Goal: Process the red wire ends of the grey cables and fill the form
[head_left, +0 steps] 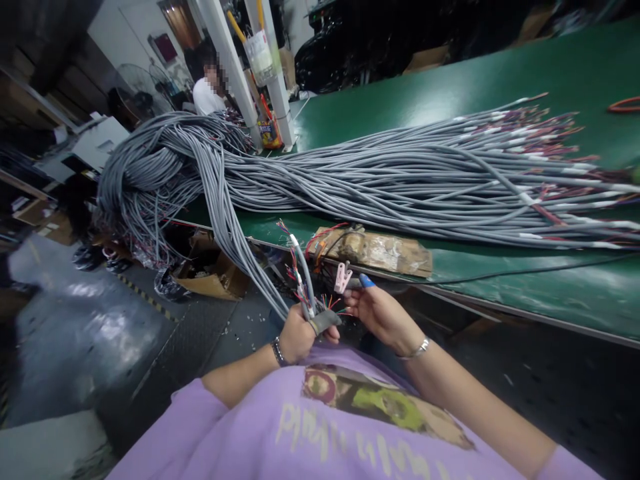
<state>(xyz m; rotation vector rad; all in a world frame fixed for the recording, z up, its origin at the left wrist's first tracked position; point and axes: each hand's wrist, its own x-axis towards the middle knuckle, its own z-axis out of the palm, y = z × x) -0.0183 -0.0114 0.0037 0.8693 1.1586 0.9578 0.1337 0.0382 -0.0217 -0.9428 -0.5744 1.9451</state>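
Fingers (320,323) of the left hand (299,337) are curled tight around a small bunch of grey cables (306,283), with a grey cot covering one fingertip. Stripped ends of these cables stand up above the fist, their thin coloured inner wires (293,270) fanning out in red, blue and green. From the fist the cables run up and to the left, joining the large mass on the desk.

Fingers of the right hand (383,312) are pinched narrowly on a small pale pink connector housing (343,277), held just beside the stripped cable ends; a blue cot (367,281) covers one fingertip. A silver bracelet (418,348) sits on the right wrist and a dark watch band (277,351) on the left. Both hands hover in front of the desk edge, above the floor, over the person's lilac printed shirt (320,427).

Green desk (575,67): carries a very large bundle of long grey cables (400,173), lying lengthwise with its stripped, white-sleeved ends at the right and its other end spilling over the left edge toward the floor. A flat brown taped cardboard piece (380,250) lies at the near edge of the desk, just behind the hands. An orange loop (625,105) rests at the far right.

Background: an open cardboard box (210,273) stands on the floor beneath the hanging cables; white posts (235,73) rise at the desk's far end, and another person in a white top (207,97) is nearby, beside a floor fan (140,90).
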